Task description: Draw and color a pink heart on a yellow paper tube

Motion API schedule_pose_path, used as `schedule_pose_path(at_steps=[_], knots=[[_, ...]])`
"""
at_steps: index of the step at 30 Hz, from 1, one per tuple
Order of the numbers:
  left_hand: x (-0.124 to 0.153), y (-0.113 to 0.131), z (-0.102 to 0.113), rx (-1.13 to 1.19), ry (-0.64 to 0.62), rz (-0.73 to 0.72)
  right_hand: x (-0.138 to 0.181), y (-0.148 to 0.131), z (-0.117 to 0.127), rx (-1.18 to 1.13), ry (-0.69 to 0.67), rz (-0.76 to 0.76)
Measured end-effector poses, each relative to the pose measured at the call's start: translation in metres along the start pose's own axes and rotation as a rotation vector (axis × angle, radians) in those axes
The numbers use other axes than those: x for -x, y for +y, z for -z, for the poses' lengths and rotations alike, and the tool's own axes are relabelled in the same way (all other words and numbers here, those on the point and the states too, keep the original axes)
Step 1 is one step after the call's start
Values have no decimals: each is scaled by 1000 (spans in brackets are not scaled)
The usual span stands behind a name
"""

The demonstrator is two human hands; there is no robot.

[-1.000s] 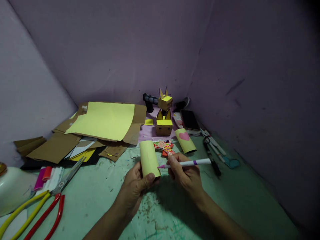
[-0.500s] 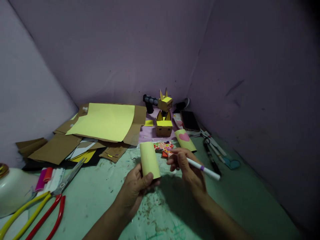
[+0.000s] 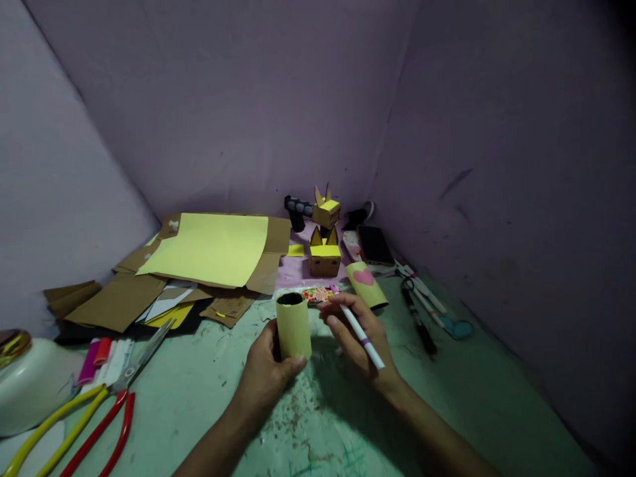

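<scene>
A pale yellow paper-covered tube (image 3: 294, 330) stands nearly upright in my left hand (image 3: 268, 368), its dark hollow top showing. My left thumb lies across the lower front and the fingers wrap behind it. In my right hand (image 3: 368, 338) is a white marker pen (image 3: 362, 336) with a purple band, held between thumb and fingers to the right of the tube, apart from it. Behind that hand lies a second yellow tube (image 3: 366, 285) bearing a pink heart. A colourful patterned piece (image 3: 318, 294) is partly hidden behind the tube and my right fingers.
Scissors (image 3: 130, 374) with red and yellow handles and several markers (image 3: 106, 358) lie at the left beside a white rounded container (image 3: 34, 381). Cardboard and yellow paper (image 3: 209, 248) are stacked behind. Cardboard boxes with ears (image 3: 325, 260), a phone (image 3: 375, 245) and a black pen (image 3: 418, 318) are farther back.
The tube has tipped from leaning to nearly upright, bringing its open top into view. My right hand has turned the marker to a steeper angle and shifted slightly left.
</scene>
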State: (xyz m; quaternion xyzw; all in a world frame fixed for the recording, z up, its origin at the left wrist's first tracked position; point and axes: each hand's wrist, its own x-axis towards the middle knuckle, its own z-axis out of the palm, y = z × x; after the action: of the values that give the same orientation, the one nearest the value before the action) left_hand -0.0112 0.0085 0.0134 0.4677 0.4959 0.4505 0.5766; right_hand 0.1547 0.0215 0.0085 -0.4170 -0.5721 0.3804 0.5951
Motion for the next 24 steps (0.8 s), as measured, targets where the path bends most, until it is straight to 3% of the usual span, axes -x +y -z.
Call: schedule_pose_path(at_steps=[4,9,11,16,24], knots=[[1,2,0,38,-33,-2,3,-2,-1,-36,-99,17],[9,4,-1,247,-310,133,4,-9,-3,-288,-163,-138],[12,6,-3,291,-354,177,3,-9,-3,-329,-135,-188],[17,10,-10,407,-270,306,2,-7,-4,-443,-124,-284],[17,3,-18,560,-124,421,5,-8,-7,-417,-184,-277]])
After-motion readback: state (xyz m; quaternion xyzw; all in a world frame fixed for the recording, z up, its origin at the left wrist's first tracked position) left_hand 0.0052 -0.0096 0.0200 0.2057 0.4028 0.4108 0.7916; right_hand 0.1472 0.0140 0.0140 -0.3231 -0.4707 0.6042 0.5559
